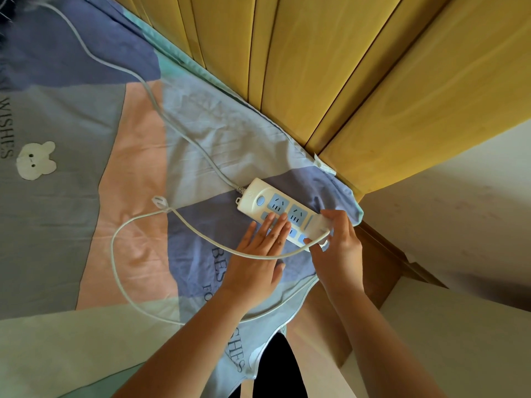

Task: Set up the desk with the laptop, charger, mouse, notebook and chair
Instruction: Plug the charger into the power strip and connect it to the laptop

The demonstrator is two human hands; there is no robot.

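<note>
A person's left hand [263,248] lies flat, fingers apart, steadying a power strip [283,215] on the patterned bedsheet [86,110], apparently so the right hand [337,245], its grip clamped on the white charger [320,226], can seat it at the strip's right end.

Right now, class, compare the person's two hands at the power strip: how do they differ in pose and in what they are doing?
1. The left hand lies flat and open, fingers spread; the right hand is curled in a grip.
2. The left hand presses on the power strip, steadying it; the right hand holds the white charger at the strip's near end.

Both are bare and both touch the strip, which lies on the patterned bed sheet.
</note>
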